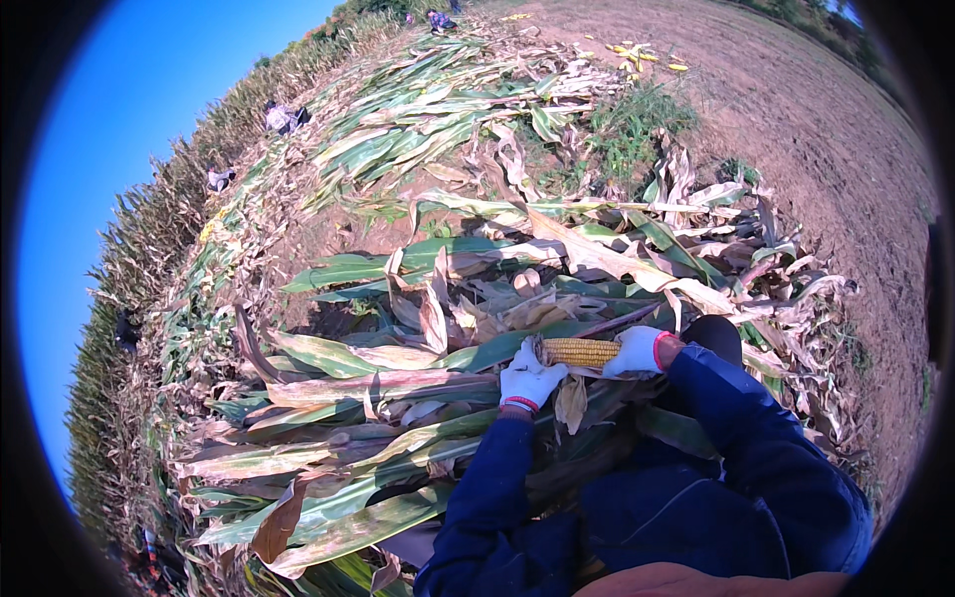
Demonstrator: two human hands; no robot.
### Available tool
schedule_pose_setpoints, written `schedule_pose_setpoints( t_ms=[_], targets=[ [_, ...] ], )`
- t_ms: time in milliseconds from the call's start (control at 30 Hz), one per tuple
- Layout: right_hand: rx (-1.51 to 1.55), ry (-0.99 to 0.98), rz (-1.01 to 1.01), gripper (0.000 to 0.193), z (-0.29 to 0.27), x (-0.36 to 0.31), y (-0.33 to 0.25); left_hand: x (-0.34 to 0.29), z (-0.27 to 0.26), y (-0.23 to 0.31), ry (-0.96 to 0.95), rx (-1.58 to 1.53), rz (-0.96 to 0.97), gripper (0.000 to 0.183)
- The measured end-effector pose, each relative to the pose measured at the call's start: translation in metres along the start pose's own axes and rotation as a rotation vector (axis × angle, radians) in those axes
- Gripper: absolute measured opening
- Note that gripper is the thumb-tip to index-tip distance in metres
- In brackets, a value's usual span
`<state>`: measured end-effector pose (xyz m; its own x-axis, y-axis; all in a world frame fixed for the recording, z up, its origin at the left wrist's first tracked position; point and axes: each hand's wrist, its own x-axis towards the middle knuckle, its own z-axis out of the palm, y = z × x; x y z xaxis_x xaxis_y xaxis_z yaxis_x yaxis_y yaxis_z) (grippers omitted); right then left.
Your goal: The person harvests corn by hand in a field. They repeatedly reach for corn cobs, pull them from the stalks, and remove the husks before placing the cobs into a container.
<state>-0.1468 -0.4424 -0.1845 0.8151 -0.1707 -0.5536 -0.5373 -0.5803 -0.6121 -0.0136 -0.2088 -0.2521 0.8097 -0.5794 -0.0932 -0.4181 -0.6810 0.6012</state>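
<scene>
Between my two white-gloved hands lies a yellow ear of corn, held level in front of my knees with its kernels bare. My left hand is closed round the left end, where dry husk hangs down. At the other end my right hand grips the corn, its fingers partly hidden. Cut corn stalks with long green and brown leaves lie under and around both hands.
More felled stalks stretch away ahead. A pile of husked corn ears lies at the far right, beside bare brown soil. Standing corn lines the left. Other people, one in pale clothing, are far off among the stalks.
</scene>
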Motion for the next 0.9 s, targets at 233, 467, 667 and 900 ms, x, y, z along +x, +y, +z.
schedule_pose_setpoints(
  t_ms=[233,467,667,900],
  targets=[
    [0.821,-0.087,0.066,0.032,0.042,-0.049,0.03,0.008,0.017,-0.022,0.01,0.052,0.088,0.06],
    [1.099,-0.081,-0.288,0.029,0.022,-0.073,0.009,0.004,0.018,-0.013,0.157,0.128,0.204,0.042],
    [1.341,-0.029,-0.455,0.034,-0.007,-0.062,-0.034,-0.005,0.008,-0.007,0.14,-0.067,0.203,0.036],
    [1.329,-0.214,-0.652,0.033,-0.005,-0.053,-0.038,-0.023,-0.011,-0.004,0.114,-0.939,0.103,0.044]
  ],
)
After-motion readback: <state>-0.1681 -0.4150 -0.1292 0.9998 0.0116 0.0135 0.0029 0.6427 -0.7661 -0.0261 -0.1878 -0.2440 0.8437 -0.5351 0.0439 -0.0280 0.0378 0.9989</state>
